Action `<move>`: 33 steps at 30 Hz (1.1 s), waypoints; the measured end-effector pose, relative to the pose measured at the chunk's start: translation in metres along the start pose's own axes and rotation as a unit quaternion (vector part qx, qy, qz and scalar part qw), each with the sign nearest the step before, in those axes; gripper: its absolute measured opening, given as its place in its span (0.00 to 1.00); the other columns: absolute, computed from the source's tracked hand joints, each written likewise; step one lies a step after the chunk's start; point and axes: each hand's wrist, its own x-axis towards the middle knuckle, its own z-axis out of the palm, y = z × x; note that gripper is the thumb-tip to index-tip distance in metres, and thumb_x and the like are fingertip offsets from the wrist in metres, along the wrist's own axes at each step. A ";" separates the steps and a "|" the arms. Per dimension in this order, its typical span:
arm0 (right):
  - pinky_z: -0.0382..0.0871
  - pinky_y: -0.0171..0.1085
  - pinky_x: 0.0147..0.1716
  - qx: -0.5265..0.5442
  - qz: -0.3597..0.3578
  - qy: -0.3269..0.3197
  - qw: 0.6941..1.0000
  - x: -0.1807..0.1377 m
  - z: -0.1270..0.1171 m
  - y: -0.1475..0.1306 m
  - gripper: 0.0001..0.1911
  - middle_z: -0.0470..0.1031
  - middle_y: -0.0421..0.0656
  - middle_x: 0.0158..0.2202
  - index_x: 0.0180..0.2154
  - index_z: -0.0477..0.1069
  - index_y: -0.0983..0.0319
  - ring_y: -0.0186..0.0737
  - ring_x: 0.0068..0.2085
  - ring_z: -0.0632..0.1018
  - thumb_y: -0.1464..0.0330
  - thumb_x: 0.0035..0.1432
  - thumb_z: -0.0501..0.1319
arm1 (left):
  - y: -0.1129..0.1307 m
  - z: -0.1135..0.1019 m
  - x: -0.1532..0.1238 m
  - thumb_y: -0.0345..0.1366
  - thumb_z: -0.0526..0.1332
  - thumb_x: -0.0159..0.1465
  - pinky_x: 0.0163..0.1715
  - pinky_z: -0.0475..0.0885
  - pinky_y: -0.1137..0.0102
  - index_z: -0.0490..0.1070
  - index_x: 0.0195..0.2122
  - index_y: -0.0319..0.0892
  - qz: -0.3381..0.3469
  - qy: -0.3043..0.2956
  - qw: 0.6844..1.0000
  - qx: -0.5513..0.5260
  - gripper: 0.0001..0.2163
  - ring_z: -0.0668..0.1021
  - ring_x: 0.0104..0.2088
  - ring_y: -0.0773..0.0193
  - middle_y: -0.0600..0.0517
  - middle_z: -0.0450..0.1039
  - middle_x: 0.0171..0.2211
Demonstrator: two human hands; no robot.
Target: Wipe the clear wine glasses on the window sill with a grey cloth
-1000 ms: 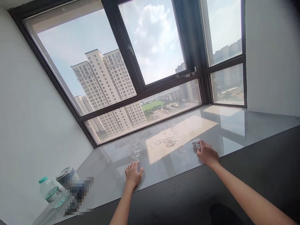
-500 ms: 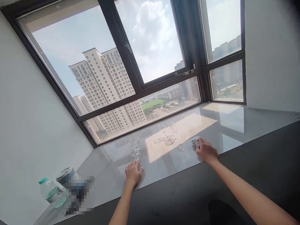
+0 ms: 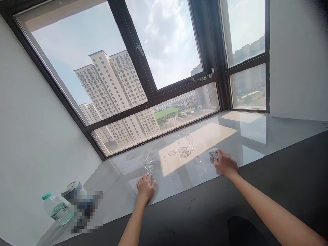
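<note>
My right hand (image 3: 226,164) is closed around a crumpled light grey cloth (image 3: 213,155), close to the front edge of the glossy grey windowsill (image 3: 205,177). Further left, my left hand (image 3: 146,189) lies on the sill with its fingers forward and the thumb apart. Just beyond its fingertips stands a cluster of clear glassware (image 3: 147,162); whether the fingers touch it I cannot tell. Between my hands and nearer the window is a second group of clear glasses (image 3: 185,147), with round shadows on the sunlit patch. Their exact shape is hard to make out.
A clear bottle with a green cap (image 3: 56,209) and a lidded blue and white container (image 3: 73,191) stand at the sill's left end, next to a pixelated area. Dark window frames (image 3: 153,102) border the back. The sill drops off at its front edge.
Both hands stay almost where they were, and the cloth is still in my right hand. The view has shifted very slightly.
</note>
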 end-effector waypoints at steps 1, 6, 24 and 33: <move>0.57 0.37 0.27 -0.001 -0.002 0.002 1.000 0.000 0.000 0.000 0.15 0.74 0.52 0.48 0.52 0.64 0.62 0.50 0.49 0.73 0.69 0.65 0.50 | 0.000 0.000 0.000 0.47 0.51 0.66 0.67 0.48 0.53 0.66 0.62 0.50 -0.001 -0.004 1.000 0.000 0.24 0.61 0.66 0.52 0.49 0.62 0.66; 0.58 0.37 0.27 -0.006 -0.002 0.007 1.000 0.000 0.002 0.002 0.16 0.74 0.52 0.48 0.52 0.64 0.62 0.50 0.49 0.73 0.69 0.64 0.50 | 0.000 -0.001 -0.001 0.47 0.51 0.66 0.67 0.46 0.52 0.63 0.64 0.50 -0.002 -0.014 1.000 -0.012 0.25 0.59 0.67 0.52 0.49 0.60 0.67; 0.54 0.36 0.26 0.012 -0.001 0.002 1.000 0.000 0.001 0.000 0.14 0.73 0.52 0.48 0.52 0.64 0.61 0.48 0.47 0.72 0.68 0.65 0.52 | -0.006 0.000 -0.004 0.43 0.53 0.65 0.65 0.53 0.53 0.66 0.60 0.46 0.041 0.068 0.997 -0.022 0.22 0.65 0.64 0.51 0.45 0.65 0.63; 0.53 0.37 0.30 0.032 -0.009 0.032 0.999 0.001 0.004 -0.001 0.12 0.73 0.49 0.48 0.48 0.65 0.60 0.46 0.49 0.71 0.73 0.62 0.55 | 0.109 0.003 0.025 0.37 0.53 0.65 0.54 0.67 0.60 0.73 0.48 0.44 0.281 0.093 0.952 -0.075 0.14 0.74 0.51 0.54 0.46 0.73 0.50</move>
